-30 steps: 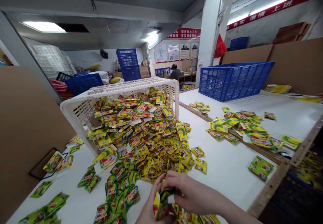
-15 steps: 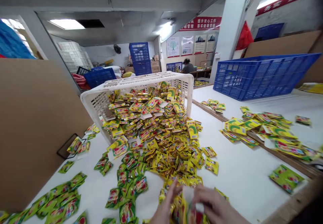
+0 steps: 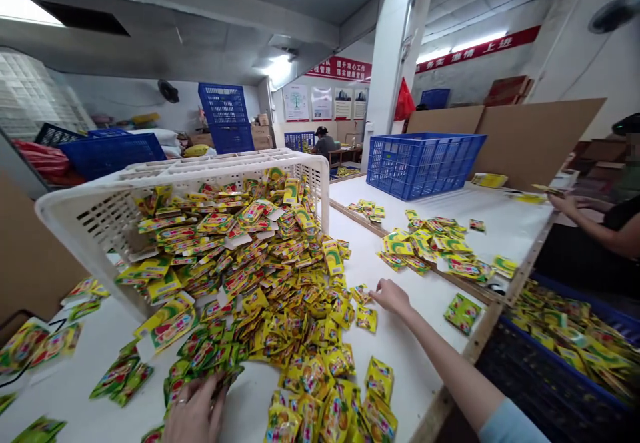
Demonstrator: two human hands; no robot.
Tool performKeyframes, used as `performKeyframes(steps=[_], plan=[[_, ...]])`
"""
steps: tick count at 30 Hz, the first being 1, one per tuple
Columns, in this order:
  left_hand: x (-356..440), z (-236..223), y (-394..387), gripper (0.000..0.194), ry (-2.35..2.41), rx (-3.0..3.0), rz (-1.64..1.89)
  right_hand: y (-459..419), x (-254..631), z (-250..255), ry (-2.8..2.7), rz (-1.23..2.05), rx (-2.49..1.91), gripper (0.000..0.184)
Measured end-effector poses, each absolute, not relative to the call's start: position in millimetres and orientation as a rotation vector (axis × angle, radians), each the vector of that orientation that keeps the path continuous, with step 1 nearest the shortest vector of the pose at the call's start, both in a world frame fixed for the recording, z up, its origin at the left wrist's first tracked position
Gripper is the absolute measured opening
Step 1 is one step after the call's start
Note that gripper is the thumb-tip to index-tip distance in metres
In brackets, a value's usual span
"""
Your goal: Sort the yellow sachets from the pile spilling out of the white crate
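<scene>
My left hand (image 3: 194, 411), with a ring on one finger, reaches into the pile of green sachets (image 3: 203, 356) at the lower left. Its fingers are bent around a green sachet, partly hidden by the hand. Farther right, my right hand (image 3: 393, 298) has thumb and fingers pinched together at the edge of a small yellow sachet (image 3: 359, 294). Between my hands spreads a heap of yellow sachets (image 3: 315, 370). Behind it, a white plastic crate (image 3: 185, 170) lies on its side, its open side toward me, full of flat yellow cartons (image 3: 250, 230).
A wooden strip (image 3: 360, 222) divides the white table. Beyond it lie a pile of cartons (image 3: 430, 243) and a blue crate (image 3: 420, 166). A green pack (image 3: 463, 313) lies near the right edge. A co-worker's hands (image 3: 570, 204) hold a carton above a blue bin of cartons (image 3: 570, 336).
My hands were together over the yellow sachets with a carton; now they are apart, left at the green sachets, right at a yellow one. The view has turned right, bringing a co-worker into sight.
</scene>
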State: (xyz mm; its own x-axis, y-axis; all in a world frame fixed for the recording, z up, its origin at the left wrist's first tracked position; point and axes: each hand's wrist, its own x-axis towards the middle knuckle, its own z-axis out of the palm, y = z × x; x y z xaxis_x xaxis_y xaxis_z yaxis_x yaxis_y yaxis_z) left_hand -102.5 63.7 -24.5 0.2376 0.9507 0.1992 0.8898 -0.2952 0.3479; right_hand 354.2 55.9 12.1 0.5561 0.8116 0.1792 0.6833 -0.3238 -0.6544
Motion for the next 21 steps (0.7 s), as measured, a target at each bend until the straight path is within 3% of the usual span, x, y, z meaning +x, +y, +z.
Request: performKeyframes(steps=[3, 7, 11, 13, 17, 21], plan=[[-91, -11, 57, 0.047, 1.591, 1.714, 0.96, 64, 330, 7, -1.197, 0.34, -1.997, 0.017], [-62, 0, 46, 0.073, 1.299, 1.065, 1.16, 60, 288, 34, -1.239, 0.543, -1.742, 0.009], [-30, 7, 33, 0.067, 1.222, 0.818, 1.2, 30, 210, 57, -1.439, 0.943, -1.409, 0.023], [-21, 10, 26, 0.062, 1.091, 0.876, 1.115, 18, 180, 63, -1.53, 1.156, -1.167, 0.021], [-17, 21, 14, 0.058, 1.035, 0.916, 1.07, 11, 161, 66, -1.593, 1.144, -1.076, 0.014], [-7, 28, 8, 0.053, 1.009, 0.864, 1.187, 12, 155, 54, -1.262, 1.278, -1.044, 0.024]])
